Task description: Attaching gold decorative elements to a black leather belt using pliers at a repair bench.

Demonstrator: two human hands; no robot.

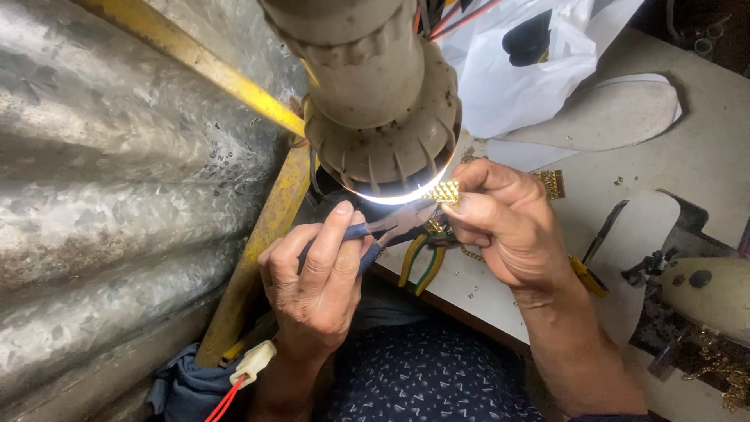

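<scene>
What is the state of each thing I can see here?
Lamp: switched on, glowing at the rim.
Blue-handled pliers: held in left hand, jaws closed.
Gold mesh piece: pinched by right hand.
Green-handled pliers: lying unused on table.

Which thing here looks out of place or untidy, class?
Small gold scraps lie scattered on the white table near the second pliers, and the lamp overhead is grimy and stained.
</scene>
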